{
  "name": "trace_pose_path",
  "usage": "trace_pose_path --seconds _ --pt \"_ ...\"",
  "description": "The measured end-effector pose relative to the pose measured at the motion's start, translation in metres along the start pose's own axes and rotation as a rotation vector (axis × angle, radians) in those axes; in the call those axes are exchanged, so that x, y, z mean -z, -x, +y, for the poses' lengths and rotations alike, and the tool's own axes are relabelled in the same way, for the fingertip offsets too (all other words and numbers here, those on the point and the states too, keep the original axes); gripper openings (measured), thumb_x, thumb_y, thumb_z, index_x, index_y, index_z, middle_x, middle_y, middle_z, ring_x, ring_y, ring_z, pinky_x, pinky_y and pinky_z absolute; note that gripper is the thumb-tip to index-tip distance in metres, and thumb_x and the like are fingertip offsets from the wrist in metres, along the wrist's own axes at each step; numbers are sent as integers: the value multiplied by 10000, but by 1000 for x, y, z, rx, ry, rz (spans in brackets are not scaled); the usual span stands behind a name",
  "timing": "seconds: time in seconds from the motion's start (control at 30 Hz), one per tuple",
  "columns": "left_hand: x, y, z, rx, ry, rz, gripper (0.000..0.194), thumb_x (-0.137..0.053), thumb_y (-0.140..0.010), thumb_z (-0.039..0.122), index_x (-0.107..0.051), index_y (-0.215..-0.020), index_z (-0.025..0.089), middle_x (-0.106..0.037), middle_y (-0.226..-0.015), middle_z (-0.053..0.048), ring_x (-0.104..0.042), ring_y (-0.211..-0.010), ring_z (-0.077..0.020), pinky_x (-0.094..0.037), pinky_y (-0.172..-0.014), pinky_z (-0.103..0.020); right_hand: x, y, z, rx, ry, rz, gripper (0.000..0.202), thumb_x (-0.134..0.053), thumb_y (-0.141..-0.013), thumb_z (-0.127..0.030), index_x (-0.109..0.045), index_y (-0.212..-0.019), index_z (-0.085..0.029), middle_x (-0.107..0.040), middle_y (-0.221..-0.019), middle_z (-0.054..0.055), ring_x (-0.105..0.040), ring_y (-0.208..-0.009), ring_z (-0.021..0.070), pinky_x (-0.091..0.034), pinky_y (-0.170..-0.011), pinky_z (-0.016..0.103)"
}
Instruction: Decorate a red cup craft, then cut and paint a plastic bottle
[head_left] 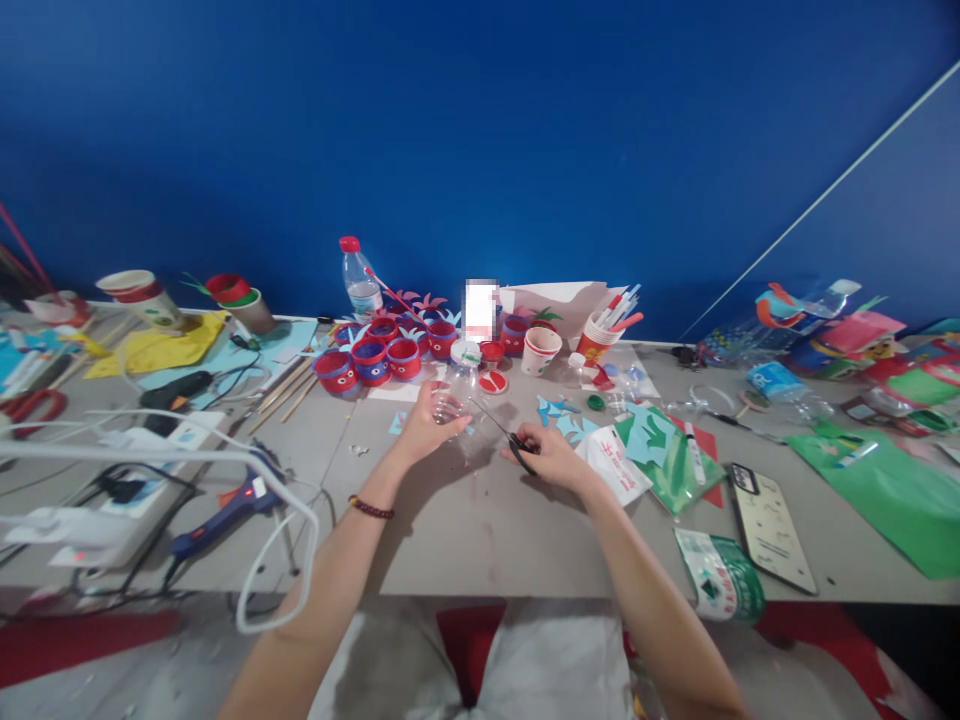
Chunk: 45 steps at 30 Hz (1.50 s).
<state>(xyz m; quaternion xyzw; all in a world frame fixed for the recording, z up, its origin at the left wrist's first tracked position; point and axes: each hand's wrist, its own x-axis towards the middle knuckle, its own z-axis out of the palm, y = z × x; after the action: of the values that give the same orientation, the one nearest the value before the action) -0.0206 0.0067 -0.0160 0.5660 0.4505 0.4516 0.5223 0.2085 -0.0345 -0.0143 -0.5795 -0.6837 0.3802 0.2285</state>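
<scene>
My left hand [431, 427] is wrapped around a clear plastic bottle [466, 385], cap upward, over the middle of the table. The bottle's lower part is hard to make out. In my right hand [551, 457] is a pair of scissors with black handles [523, 452]. Their thin blades [489, 415] point up and left and reach the bottle's side; whether they have cut into it I cannot tell. Just behind the bottle sit several small red and purple cups [371, 362] with eyes stuck on, and a white paper cup [541, 350].
To the left lie a blue glue gun [225, 515], a white power strip [150, 490] with looping cables, and wooden sticks [289, 390]. Rightward are a white packet [613, 465], green sheets [885, 490], a phone [772, 527] and a green-white pouch [720, 575] at the front edge.
</scene>
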Motion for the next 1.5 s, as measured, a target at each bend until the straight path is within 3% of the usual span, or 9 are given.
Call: trace_pose_path --seconds 0.27,0.4,0.53,0.77,0.97,1.2,1.5 --pt "5 -1 -4 -34 -27 -6 615 -801 -619 356 -433 -1096 232 -585 -969 -23 -602 -732 -135 -490 -615 -261 2 1 0 -20 -15 -1 422 -640 -707 -570 -421 -646 -214 -434 -559 -60 -367 -552 106 -288 -525 247" --pt "5 -2 -9 -56 -91 55 700 -830 -576 337 -456 -1159 235 -586 -948 -27 -615 -732 -154 -485 -632 -276 2 1 3 -6 -4 3 416 -639 -714 -557 -425 -630 -211 -418 -541 -61 -362 -534 99 -273 -502 241" --pt "4 0 -12 -92 -123 112 792 -826 -575 304 -384 -1231 257 -589 -897 -3 -619 -703 -155 -478 -675 -295 3 1 3 -29 -39 -29 419 -647 -707 -552 -422 -618 -210 -402 -520 -62 -345 -504 90 -245 -472 235" --pt "7 4 -6 -100 -404 124 687 -813 -597 328 -427 -1162 270 -621 -959 -25 -619 -724 -181 -458 -713 -319 7 3 4 -43 -51 -92 452 -648 -708 -582 -416 -607 -207 -405 -509 -59 -356 -483 84 -235 -452 228" --pt "9 5 -6 -122 -446 132 679 -818 -588 349 -471 -1165 260 -623 -958 -47 -624 -821 -240 -446 -740 -335 7 2 3 -46 -15 -85 474 -648 -699 -584 -390 -570 -208 -379 -487 -60 -348 -479 86 -232 -452 235" --pt "6 6 -2 -106 -794 101 637 -707 -692 443 -413 -1220 243 -653 -1027 -47 -659 -845 -234 -476 -730 -340 6 2 2 -78 39 -83 471 -639 -707 -567 -377 -554 -206 -375 -481 -63 -342 -484 82 -220 -461 237" --pt "4 5 -2 -111 -878 81 589 -688 -711 437 -429 -1191 216 -661 -1039 -81 -665 -865 -259 -472 -723 -356 4 0 0 -138 63 -89 472 -640 -698 -584 -398 -553 -207 -385 -471 -58 -347 -478 86 -218 -462 240"
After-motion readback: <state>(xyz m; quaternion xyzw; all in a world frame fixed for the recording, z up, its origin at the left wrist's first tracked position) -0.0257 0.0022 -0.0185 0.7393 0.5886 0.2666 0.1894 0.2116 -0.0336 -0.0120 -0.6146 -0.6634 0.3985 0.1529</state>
